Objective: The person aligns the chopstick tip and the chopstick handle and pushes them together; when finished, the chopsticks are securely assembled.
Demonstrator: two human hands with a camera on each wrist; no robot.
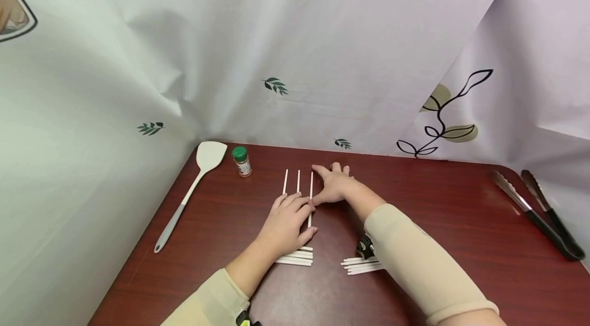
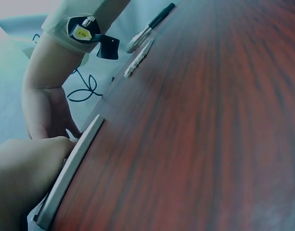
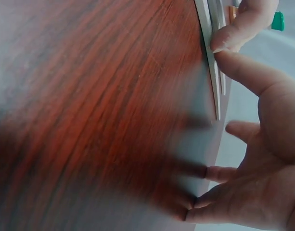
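Three thin white sticks (image 1: 310, 219) lie side by side on the table, pointing away from me. My left hand (image 1: 286, 221) rests over them with its fingers stretched forward, covering their middle parts. On the right, my right hand (image 1: 335, 185) has its thumb and fingers spread beside the rightmost stick. In the right wrist view, the right thumb touches that stick close to a left fingertip. A pile of white sticks (image 1: 295, 259) lies crosswise, partly under my left hand. Another pile of sticks (image 1: 361, 266) is partly hidden by the right forearm.
A white spatula (image 1: 211, 156) with a grey handle lies along the left side. Near it stands a green-capped spice jar (image 1: 242, 163). Black-handled tongs (image 1: 546, 218) lie open at the far right. White printed sheeting (image 1: 322, 59) hangs behind the table (image 1: 451, 223).
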